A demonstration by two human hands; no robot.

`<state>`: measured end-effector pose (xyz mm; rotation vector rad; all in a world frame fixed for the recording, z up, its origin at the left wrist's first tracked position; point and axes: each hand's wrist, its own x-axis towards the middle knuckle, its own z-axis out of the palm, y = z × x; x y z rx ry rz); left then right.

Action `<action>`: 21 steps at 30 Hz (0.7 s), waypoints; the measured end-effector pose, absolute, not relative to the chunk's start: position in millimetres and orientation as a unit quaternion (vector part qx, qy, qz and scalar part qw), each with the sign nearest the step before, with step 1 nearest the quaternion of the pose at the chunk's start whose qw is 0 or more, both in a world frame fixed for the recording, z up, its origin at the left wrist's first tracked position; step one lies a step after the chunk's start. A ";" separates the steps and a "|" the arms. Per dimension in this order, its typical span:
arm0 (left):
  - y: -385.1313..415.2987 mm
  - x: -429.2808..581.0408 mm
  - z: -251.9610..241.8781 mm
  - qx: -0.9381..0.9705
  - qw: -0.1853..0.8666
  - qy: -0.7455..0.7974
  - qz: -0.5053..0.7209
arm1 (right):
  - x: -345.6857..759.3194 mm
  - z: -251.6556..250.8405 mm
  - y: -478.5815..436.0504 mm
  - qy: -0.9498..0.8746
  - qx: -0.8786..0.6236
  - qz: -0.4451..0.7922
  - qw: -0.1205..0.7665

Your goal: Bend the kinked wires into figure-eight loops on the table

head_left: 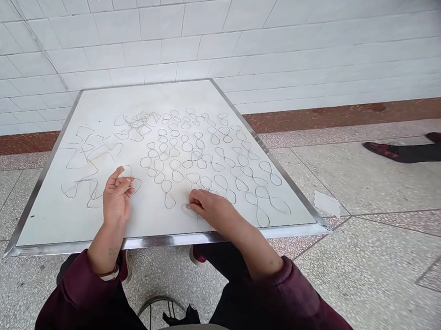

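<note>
My left hand (117,195) is raised just over the left front of the white tabletop (158,230), thumb and fingers pinched on a thin dark wire loop (139,186) that looks like a figure eight. Nearer the front edge, my right hand (209,207) rests low on the table with its fingertips closed on another thin wire loop (183,210), partly hidden beneath the hand. Many figure-eight wire loops (170,200) lie spread in rows over the middle and right. Loose bent wires (93,190) lie at the left.
A tangled heap of wires (139,121) sits toward the back. Metal edging (164,242) frames the table, whose far end meets a white tiled wall (197,45). A paper scrap (326,204) lies on the floor at right, and another person's shoe (382,150) shows beyond.
</note>
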<state>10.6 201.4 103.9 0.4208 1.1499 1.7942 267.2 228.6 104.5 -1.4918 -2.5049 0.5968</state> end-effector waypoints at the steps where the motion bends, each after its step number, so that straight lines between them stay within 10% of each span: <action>1: 201.3 10.6 103.4 0.173 0.470 0.468 0.728 | 264.5 100.5 228.6 -0.836 -0.507 0.183 0.101; 11: 200.3 10.8 101.7 0.187 0.481 0.474 0.713 | 261.4 93.5 229.2 -0.796 -0.560 0.088 0.209; 21: 200.1 11.6 102.2 0.194 0.482 0.478 0.708 | 269.3 99.6 218.7 -0.845 -0.495 0.173 0.107</action>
